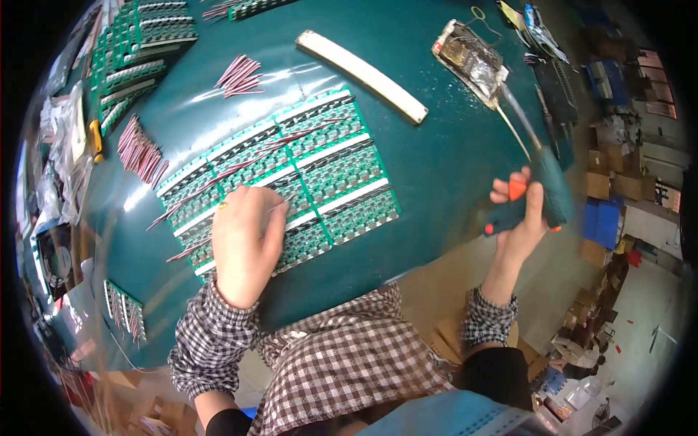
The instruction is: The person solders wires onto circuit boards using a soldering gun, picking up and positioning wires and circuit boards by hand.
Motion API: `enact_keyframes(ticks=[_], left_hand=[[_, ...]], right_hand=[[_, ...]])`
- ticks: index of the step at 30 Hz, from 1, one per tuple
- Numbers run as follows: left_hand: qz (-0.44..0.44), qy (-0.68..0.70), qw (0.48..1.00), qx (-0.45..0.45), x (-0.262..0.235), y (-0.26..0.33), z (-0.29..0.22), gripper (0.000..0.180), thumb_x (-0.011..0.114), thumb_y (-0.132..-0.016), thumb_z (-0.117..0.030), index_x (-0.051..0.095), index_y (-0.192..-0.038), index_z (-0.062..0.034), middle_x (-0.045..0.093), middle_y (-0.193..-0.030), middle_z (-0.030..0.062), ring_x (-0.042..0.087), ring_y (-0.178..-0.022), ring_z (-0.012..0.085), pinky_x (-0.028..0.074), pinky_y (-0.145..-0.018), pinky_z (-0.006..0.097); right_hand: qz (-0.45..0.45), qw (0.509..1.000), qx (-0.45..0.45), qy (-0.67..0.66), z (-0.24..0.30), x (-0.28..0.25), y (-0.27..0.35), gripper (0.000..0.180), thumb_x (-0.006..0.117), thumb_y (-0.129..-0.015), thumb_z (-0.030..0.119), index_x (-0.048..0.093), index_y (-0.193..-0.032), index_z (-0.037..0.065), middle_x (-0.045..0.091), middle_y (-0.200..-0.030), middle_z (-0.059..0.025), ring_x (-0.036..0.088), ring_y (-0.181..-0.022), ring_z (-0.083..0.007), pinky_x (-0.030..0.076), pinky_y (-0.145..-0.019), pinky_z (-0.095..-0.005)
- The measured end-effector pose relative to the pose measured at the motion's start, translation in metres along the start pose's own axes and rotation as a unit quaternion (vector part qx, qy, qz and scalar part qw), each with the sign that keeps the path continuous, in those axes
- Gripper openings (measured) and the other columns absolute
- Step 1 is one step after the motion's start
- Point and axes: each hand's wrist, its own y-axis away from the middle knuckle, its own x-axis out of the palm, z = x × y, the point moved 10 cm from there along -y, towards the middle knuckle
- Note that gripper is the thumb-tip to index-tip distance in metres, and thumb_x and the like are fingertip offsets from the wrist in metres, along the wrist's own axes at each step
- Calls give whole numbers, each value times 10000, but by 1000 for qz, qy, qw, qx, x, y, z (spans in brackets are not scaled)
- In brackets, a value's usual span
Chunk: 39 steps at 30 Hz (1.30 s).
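A wide panel of green circuit boards (pixel 349 211) lies on the teal table mat, with red and black wires (pixel 247 161) laid in lines across it. Over its lower left part, my left hand (pixel 247 232) is closed, thumb against fingers; a thin wire (pixel 286 202) shows at the fingertips. At the right, my right hand (pixel 527 218) is wrapped round the handle of a teal soldering gun (pixel 551 189) with an orange trigger. Its metal barrel points up and left to a small scorched metal tray (pixel 472 62), where the tip meets or overlaps the near corner.
Bundles of red and black wires (pixel 138 151) lie left of the panel, with more circuit boards (pixel 138 58) stacked beyond. A long white bar (pixel 362 75) lies behind the panel. A small board (pixel 125 312) sits at lower left. Hand tools (pixel 549 109) lie along the right edge.
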Motion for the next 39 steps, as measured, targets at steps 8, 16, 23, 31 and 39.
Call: enact_keyframes(ticks=[8, 16, 23, 31, 39], left_hand=[[18, 355, 934, -48, 16, 7, -22, 184, 650, -778, -4, 573, -945, 5, 577, -878, 57, 567, -771, 100, 458, -676, 218], [62, 687, 667, -283, 67, 19, -10, 190, 569, -878, -160, 572, -1010, -23, 596, -874, 24, 527, -690, 48, 432, -638, 169], [39, 728, 617, -295, 72, 21, -5, 134, 550, -887, -153, 578, -947, -37, 592, -834, 14, 507, -664, 44, 423, -618, 169], [58, 717, 617, -319, 79, 23, 2, 161, 557, -879, -150, 583, -979, -27, 603, -825, 21, 519, -675, 53, 432, -621, 184], [-70, 33, 996, 36, -16, 7, 16, 235, 671, -674, -41, 573, -887, -55, 535, -821, 102, 531, -735, 282, 434, -639, 343]], right_hand=[[163, 921, 231, -267, -32, 57, 80, 480, 479, -889, 416, 420, -1066, -26, 558, -856, -104, 633, -655, -221, 556, -501, -295], [231, 924, 243, -183, -32, 87, 126, 524, 436, -887, 487, 415, -1053, -9, 489, -811, -50, 510, -564, -140, 431, -431, -233], [229, 925, 252, -167, -38, 87, 133, 523, 508, -862, 466, 412, -1053, -11, 500, -812, -63, 558, -602, -168, 484, -466, -253], [231, 923, 267, -154, -48, 82, 136, 520, 520, -860, 454, 417, -1074, -8, 512, -815, -68, 577, -616, -179, 488, -475, -257], [241, 938, 250, -1, -54, 80, 115, 510, 463, -888, 431, 451, -1131, -18, 529, -868, -86, 601, -663, -181, 518, -499, -246]])
